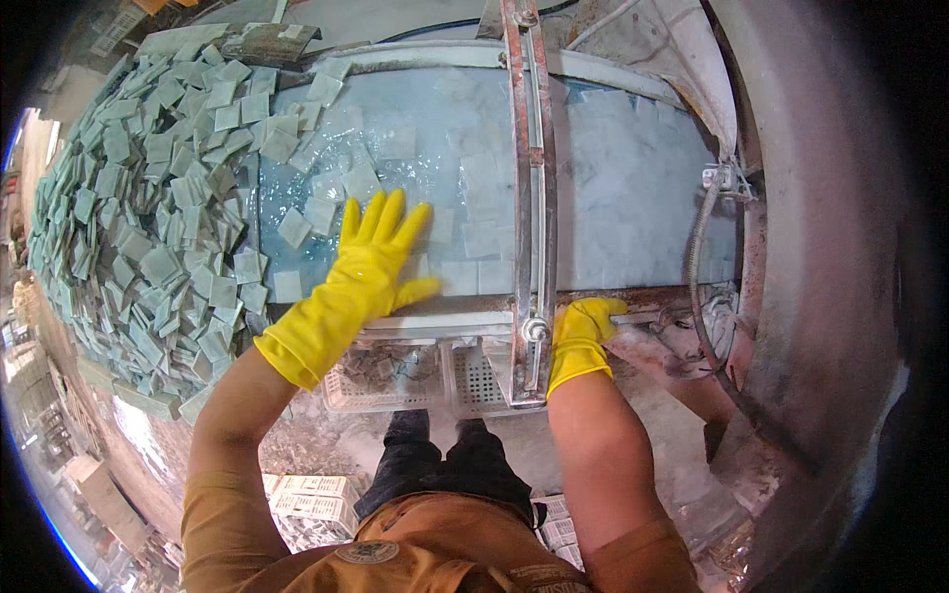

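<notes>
My left hand (pixel 381 247), in a yellow rubber glove, lies over a wet blue conveyor belt (pixel 341 259) with its fingers spread. Loose square stone tiles (pixel 361 182) are scattered around its fingertips, pale and greenish. Flat tiles (pixel 484 240) sit in rougher rows to its right, blurred under water or mist. Beside the upright metal bar, my right hand (pixel 581 334), gloved in the same yellow, is closed over the belt's near metal rail (pixel 647 296). Its fingertips are partly hidden.
A large heap of greenish tiles (pixel 148 208) fills the left end. A rusty slotted bar (pixel 534 198) crosses the belt. Below the near edge hang white plastic crates (pixel 381 395) with fragments inside. A hose (pixel 697 237) runs down the right side. Stacked crates (pixel 314 499) stand on the floor.
</notes>
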A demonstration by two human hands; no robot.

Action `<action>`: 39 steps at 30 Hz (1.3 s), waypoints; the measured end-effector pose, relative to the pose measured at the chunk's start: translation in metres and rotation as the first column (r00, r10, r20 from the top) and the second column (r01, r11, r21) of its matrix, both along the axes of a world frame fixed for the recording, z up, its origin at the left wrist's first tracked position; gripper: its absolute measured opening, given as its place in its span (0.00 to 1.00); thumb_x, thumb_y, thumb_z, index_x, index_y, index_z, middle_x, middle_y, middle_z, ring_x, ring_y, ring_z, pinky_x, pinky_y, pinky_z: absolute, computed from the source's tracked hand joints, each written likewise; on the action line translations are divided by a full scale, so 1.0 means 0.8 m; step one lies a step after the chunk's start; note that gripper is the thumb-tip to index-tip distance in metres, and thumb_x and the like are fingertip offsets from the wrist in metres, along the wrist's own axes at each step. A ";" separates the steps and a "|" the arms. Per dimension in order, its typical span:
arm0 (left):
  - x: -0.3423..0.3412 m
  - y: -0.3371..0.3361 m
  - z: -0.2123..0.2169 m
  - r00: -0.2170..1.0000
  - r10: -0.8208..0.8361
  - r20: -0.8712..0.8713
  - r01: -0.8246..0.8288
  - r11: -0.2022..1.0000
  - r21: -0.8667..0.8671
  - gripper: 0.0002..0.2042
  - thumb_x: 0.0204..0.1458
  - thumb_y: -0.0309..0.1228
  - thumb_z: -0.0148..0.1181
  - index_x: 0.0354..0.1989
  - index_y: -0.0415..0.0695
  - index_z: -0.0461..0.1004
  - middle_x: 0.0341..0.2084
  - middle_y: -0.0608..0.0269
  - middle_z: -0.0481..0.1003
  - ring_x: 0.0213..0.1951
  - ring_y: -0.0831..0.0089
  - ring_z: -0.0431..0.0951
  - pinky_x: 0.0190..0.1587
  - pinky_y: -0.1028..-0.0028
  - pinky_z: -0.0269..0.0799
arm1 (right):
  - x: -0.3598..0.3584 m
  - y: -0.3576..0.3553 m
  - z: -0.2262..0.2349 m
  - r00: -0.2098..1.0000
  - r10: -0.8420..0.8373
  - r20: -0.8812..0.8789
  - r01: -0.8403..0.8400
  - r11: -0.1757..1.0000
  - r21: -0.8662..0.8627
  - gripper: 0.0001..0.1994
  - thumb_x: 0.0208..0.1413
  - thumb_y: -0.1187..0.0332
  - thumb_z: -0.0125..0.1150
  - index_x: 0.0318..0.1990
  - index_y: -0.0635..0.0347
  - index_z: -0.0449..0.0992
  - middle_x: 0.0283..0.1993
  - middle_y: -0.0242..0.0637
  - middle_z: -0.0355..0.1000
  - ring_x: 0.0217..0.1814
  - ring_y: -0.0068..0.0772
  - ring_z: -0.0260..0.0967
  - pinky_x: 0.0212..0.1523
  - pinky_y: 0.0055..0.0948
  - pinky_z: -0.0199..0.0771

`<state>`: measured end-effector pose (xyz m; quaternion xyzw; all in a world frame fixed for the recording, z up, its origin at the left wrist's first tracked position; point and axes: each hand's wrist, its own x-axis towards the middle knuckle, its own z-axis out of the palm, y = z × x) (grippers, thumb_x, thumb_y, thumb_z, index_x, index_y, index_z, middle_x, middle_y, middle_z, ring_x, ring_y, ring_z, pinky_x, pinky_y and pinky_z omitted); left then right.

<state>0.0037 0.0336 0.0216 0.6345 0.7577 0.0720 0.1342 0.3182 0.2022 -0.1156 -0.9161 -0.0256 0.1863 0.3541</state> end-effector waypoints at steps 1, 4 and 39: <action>0.005 0.001 0.003 0.997 -0.061 -0.036 0.059 0.996 -0.063 0.54 0.50 0.61 0.73 0.83 0.50 0.56 0.79 0.38 0.56 0.79 0.37 0.54 0.81 0.38 0.41 | -0.001 0.000 -0.002 1.000 -0.005 -0.006 0.005 1.000 0.002 0.35 0.70 0.37 0.53 0.72 0.52 0.75 0.62 0.49 0.82 0.59 0.51 0.82 0.62 0.42 0.80; -0.056 0.005 -0.013 0.994 -0.031 -0.108 0.030 0.999 -0.010 0.45 0.56 0.57 0.70 0.81 0.56 0.61 0.80 0.41 0.56 0.80 0.38 0.54 0.81 0.38 0.41 | 0.007 -0.004 -0.006 0.999 -0.032 -0.004 0.032 0.999 0.020 0.34 0.69 0.37 0.54 0.71 0.52 0.76 0.61 0.48 0.83 0.58 0.51 0.82 0.62 0.41 0.80; -0.114 0.183 -0.063 0.854 0.497 -0.155 -0.435 0.844 0.313 0.42 0.65 0.61 0.59 0.80 0.45 0.62 0.79 0.37 0.59 0.80 0.37 0.54 0.82 0.46 0.43 | -0.044 -0.013 0.088 0.992 0.051 -0.120 -0.066 0.990 -0.122 0.36 0.72 0.37 0.50 0.72 0.57 0.74 0.66 0.47 0.79 0.65 0.44 0.79 0.65 0.34 0.78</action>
